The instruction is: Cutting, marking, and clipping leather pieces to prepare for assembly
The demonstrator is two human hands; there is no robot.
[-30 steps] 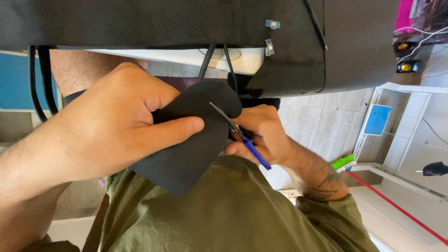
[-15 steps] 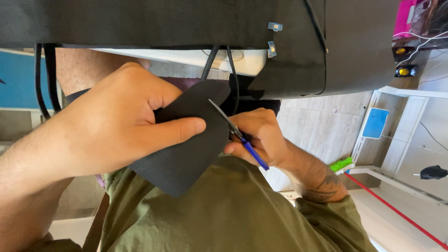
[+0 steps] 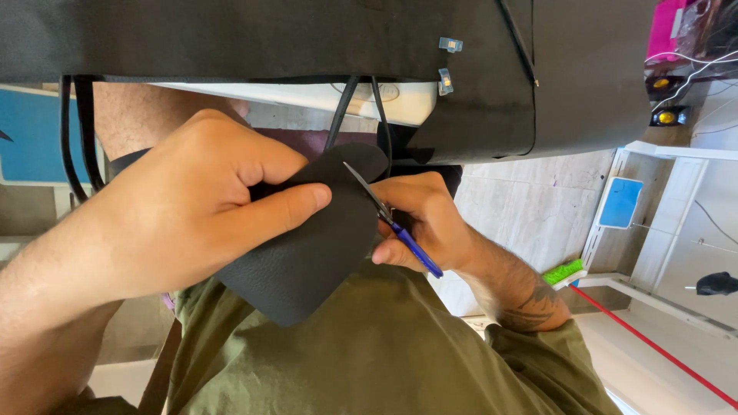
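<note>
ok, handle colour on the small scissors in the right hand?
Blue handle on the small metal-bladed scissors, gripped by the right hand; head view.

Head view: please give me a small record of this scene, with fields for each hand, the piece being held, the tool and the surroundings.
left hand: left hand pinches the black piece, thumb on top
right hand: right hand holds the scissors
piece: black textured piece, rounded edges, held above the lap
tool: scissors, blue handles, blades at the piece's upper edge
clothing: olive green shirt
surroundings: large black sheet hanging over a white table edge; tiled floor
</note>
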